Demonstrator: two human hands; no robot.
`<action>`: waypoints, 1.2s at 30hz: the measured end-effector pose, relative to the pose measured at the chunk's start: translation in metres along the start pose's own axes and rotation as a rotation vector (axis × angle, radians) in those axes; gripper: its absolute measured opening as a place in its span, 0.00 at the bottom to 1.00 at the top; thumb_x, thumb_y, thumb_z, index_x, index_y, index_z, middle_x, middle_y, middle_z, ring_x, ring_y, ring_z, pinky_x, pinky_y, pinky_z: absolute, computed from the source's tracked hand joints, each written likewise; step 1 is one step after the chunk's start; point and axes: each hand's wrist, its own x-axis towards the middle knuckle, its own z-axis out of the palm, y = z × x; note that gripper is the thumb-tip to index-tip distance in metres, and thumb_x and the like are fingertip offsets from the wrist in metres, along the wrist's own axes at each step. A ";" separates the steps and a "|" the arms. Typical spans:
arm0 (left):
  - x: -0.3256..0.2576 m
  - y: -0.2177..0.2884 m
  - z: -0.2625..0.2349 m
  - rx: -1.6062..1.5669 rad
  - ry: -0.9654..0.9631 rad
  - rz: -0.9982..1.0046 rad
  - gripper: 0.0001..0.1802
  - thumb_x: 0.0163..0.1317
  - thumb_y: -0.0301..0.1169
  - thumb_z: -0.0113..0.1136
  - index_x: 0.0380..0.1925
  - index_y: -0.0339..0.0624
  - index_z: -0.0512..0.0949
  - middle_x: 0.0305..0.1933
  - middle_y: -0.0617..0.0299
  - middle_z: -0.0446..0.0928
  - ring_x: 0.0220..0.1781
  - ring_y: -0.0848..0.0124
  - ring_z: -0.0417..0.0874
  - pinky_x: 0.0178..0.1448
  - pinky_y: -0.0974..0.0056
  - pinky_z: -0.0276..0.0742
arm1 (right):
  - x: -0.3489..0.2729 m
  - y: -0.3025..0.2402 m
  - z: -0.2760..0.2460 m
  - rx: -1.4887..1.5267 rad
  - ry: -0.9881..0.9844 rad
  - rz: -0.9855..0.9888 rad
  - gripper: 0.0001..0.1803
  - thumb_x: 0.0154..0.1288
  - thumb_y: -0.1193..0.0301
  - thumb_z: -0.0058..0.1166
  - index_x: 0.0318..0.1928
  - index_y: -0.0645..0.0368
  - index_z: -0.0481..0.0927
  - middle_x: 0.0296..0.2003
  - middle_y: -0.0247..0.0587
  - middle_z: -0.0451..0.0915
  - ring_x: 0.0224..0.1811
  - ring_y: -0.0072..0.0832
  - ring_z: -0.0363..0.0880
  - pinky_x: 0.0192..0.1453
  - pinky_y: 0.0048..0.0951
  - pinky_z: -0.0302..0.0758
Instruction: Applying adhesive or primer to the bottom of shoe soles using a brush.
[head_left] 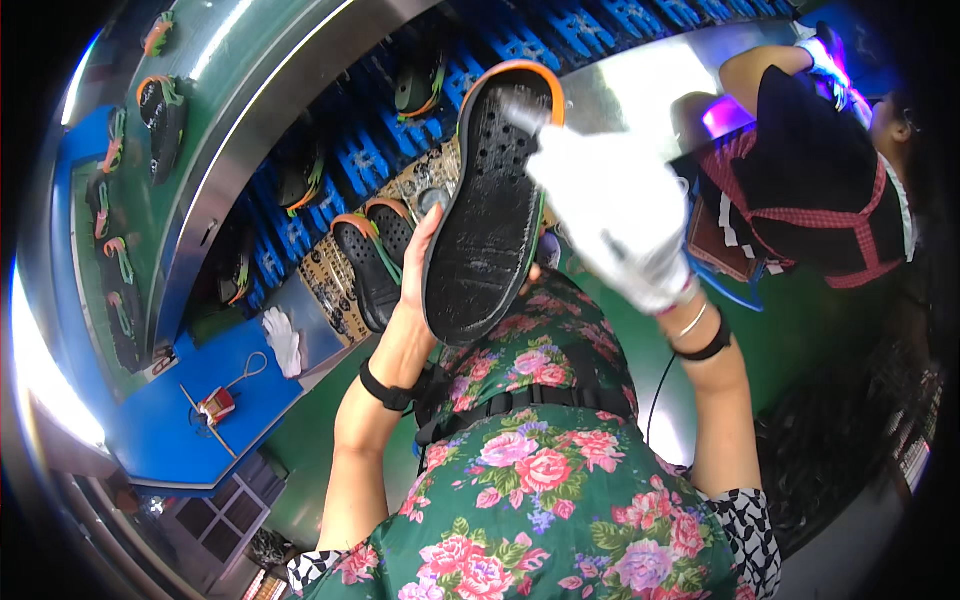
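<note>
Black sole (482, 230), clasped by left fingers (421, 240)

A black shoe (482, 225), orange-rimmed at its upper end and pierced with round holes there, is held by the left hand (416, 262), its top leaning slightly right. Its face is streaked. Over the upper end, a pale, blurred tool (520, 110) is held by the gloved right hand (615, 215).
</note>
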 end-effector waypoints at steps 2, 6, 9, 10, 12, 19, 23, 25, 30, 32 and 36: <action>-0.003 0.005 -0.002 -0.386 0.179 0.107 0.44 0.72 0.64 0.41 0.75 0.43 0.61 0.69 0.31 0.69 0.56 0.28 0.79 0.59 0.28 0.79 | -0.013 -0.030 0.003 0.184 -0.085 0.000 0.15 0.57 0.78 0.66 0.46 0.57 0.87 0.42 0.43 0.87 0.41 0.38 0.86 0.45 0.37 0.82; 0.000 0.005 -0.009 -0.020 -0.132 0.106 0.46 0.72 0.64 0.41 0.75 0.39 0.59 0.68 0.27 0.67 0.62 0.34 0.78 0.61 0.33 0.80 | -0.039 -0.064 0.000 0.657 -0.203 0.212 0.14 0.59 0.75 0.65 0.47 0.57 0.88 0.42 0.43 0.87 0.36 0.36 0.83 0.43 0.38 0.81; -0.004 0.006 -0.007 -0.257 0.000 0.183 0.45 0.73 0.64 0.41 0.75 0.39 0.60 0.68 0.29 0.69 0.62 0.35 0.78 0.64 0.35 0.79 | -0.029 -0.038 0.010 0.540 -0.044 0.165 0.11 0.59 0.76 0.66 0.44 0.57 0.89 0.40 0.39 0.88 0.35 0.36 0.83 0.39 0.35 0.80; 0.000 0.009 -0.010 -0.181 0.018 0.243 0.46 0.71 0.65 0.43 0.74 0.38 0.61 0.69 0.30 0.68 0.64 0.37 0.77 0.63 0.34 0.79 | -0.026 -0.034 0.008 0.479 -0.039 0.108 0.12 0.59 0.77 0.66 0.45 0.57 0.89 0.40 0.39 0.88 0.36 0.36 0.84 0.39 0.35 0.81; 0.009 0.008 -0.001 -0.013 0.041 0.228 0.48 0.70 0.66 0.45 0.74 0.36 0.61 0.69 0.32 0.68 0.62 0.35 0.78 0.62 0.34 0.80 | -0.030 -0.045 0.007 0.408 -0.102 0.077 0.15 0.58 0.77 0.66 0.47 0.55 0.88 0.41 0.38 0.87 0.37 0.37 0.84 0.40 0.35 0.81; 0.010 0.011 0.005 0.034 -0.168 0.159 0.49 0.67 0.69 0.47 0.74 0.41 0.60 0.69 0.37 0.67 0.52 0.40 0.79 0.52 0.42 0.84 | -0.029 -0.055 0.000 1.047 -0.123 0.509 0.08 0.56 0.78 0.71 0.38 0.58 0.89 0.38 0.39 0.90 0.38 0.30 0.87 0.43 0.31 0.81; 0.005 0.018 0.004 0.030 -0.161 0.212 0.50 0.65 0.70 0.48 0.74 0.41 0.62 0.65 0.39 0.69 0.50 0.42 0.77 0.50 0.42 0.82 | -0.035 -0.061 -0.001 1.221 -0.345 0.706 0.08 0.58 0.79 0.69 0.39 0.61 0.90 0.38 0.39 0.89 0.41 0.26 0.87 0.48 0.28 0.83; -0.004 0.020 0.002 -0.022 -0.152 0.254 0.50 0.65 0.73 0.45 0.70 0.40 0.65 0.62 0.40 0.71 0.39 0.46 0.76 0.41 0.44 0.78 | -0.036 -0.056 -0.011 1.627 -0.302 0.840 0.10 0.56 0.82 0.68 0.40 0.65 0.89 0.40 0.46 0.89 0.39 0.29 0.87 0.47 0.27 0.83; -0.032 0.021 -0.003 -0.079 -0.208 0.326 0.46 0.73 0.68 0.34 0.58 0.31 0.73 0.56 0.48 0.76 0.28 0.53 0.74 0.20 0.60 0.70 | -0.070 -0.035 -0.011 1.944 0.207 1.029 0.07 0.52 0.87 0.59 0.33 0.69 0.84 0.41 0.61 0.86 0.29 0.29 0.82 0.31 0.24 0.76; -0.038 0.019 -0.002 -0.178 -0.346 0.274 0.43 0.73 0.67 0.37 0.57 0.33 0.73 0.55 0.48 0.74 0.29 0.53 0.76 0.22 0.58 0.75 | -0.082 -0.033 -0.012 1.793 0.254 1.147 0.08 0.50 0.87 0.56 0.32 0.68 0.82 0.41 0.61 0.86 0.28 0.29 0.80 0.31 0.25 0.78; -0.046 0.008 0.006 -0.274 -0.522 0.246 0.37 0.76 0.61 0.39 0.59 0.36 0.73 0.55 0.48 0.70 0.34 0.51 0.79 0.27 0.58 0.81 | -0.102 -0.031 -0.001 1.737 0.294 1.240 0.11 0.54 0.86 0.58 0.38 0.66 0.85 0.44 0.60 0.86 0.36 0.32 0.86 0.34 0.22 0.82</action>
